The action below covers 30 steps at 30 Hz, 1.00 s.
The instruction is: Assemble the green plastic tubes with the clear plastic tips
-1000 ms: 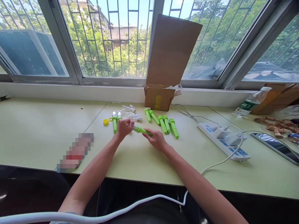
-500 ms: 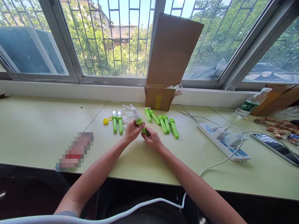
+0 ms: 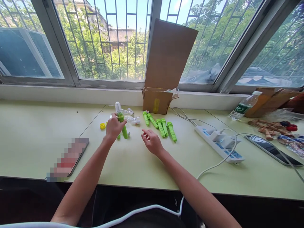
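Note:
My left hand (image 3: 113, 127) is closed around a green plastic tube with a clear cap (image 3: 121, 121), holding it nearly upright just above the table. Other green tubes lie behind that hand, mostly hidden. My right hand (image 3: 152, 141) hovers open over the table, fingers spread, holding nothing. A row of several green ribbed tubes (image 3: 161, 126) lies just beyond the right hand. Small clear plastic parts (image 3: 133, 118) and a yellow ring (image 3: 102, 125) rest near the left hand.
An open cardboard box (image 3: 156, 100) stands against the window sill. A white power strip (image 3: 219, 140) with plugs and cables lies to the right, then a phone (image 3: 270, 149), a bottle (image 3: 243, 106) and wooden pieces (image 3: 266, 127). A blurred flat object (image 3: 67, 160) sits at the left front edge.
My right hand let go of the green tube and drew back, opening. My left hand carried the tube to the left and stood it upright. The view shifted slightly to the right.

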Tool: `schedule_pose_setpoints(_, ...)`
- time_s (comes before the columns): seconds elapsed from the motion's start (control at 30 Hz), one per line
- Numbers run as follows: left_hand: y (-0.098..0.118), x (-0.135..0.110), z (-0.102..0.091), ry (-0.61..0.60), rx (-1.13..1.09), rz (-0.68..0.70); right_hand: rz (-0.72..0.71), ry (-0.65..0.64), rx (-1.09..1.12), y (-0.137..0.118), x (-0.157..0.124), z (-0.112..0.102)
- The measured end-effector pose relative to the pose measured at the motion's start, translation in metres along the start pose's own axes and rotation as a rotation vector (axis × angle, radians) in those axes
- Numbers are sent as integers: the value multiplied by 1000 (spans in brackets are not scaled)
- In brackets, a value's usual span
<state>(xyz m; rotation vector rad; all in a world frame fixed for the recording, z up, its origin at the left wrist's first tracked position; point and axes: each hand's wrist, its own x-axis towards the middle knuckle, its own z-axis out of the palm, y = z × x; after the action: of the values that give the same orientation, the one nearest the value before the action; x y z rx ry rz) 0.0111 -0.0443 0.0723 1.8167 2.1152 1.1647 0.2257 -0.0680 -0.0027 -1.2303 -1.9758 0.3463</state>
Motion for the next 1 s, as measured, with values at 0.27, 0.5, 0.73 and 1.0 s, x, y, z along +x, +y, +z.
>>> schedule_pose_setpoints(0.27, -54, 46, -37, -205, 430, -207, 59, 0, -97, 4, 2, 0)
schedule_pose_setpoints(0.5, -84, 59, -22, -369, 569, -106, 80, 11, -131, 7, 2, 1)
schedule_pose_setpoints(0.73, -85, 64, -7, -355, 636, -45, 94, 1, -157, 8, 2, 1)
schedule_pose_setpoints(1.0, -82, 57, 5, -322, 659, 61, 112, 6, -174, 8, 2, 1)
